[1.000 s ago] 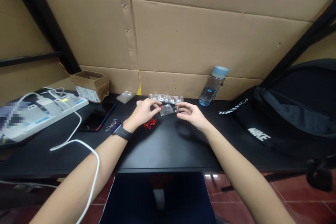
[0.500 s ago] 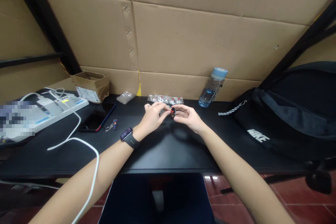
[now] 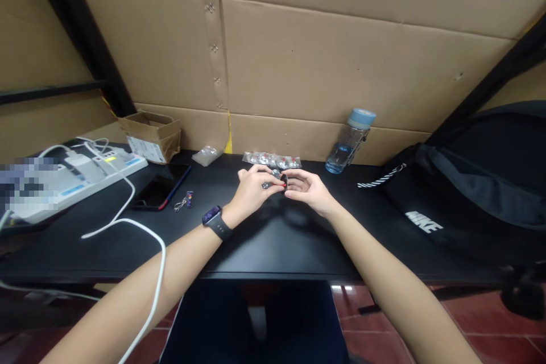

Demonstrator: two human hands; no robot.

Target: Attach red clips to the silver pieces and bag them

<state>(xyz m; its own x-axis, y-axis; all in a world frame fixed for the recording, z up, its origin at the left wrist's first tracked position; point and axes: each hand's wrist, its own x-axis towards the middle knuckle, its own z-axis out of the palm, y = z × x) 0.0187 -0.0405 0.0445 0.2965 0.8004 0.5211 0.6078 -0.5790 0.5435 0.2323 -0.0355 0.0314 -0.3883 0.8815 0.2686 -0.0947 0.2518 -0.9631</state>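
In front of me, above the black table, my left hand [image 3: 251,193] and my right hand [image 3: 311,192] meet at a small round dark disc [image 3: 285,181] with a shiny rim and a bit of red. The fingers of my right hand curl around its right edge. My left thumb and fingertips pinch at its left side, and small silvery bits [image 3: 266,185] show between those fingers. What exactly the disc is, I cannot make out. Just behind the hands lies a clear plastic strip pack [image 3: 272,160] of several round silvery pieces with red spots.
To the left are a cardboard box [image 3: 153,135], a clear plastic bag [image 3: 207,155], a phone [image 3: 160,187], a keychain [image 3: 185,200], a power strip [image 3: 83,189] and a white cable [image 3: 143,227]. To the right stand a water bottle [image 3: 350,141] and a black backpack [image 3: 469,182].
The view has shifted slightly. Both hands stay together at the disc, and the left fingertips now cover more of its left side.
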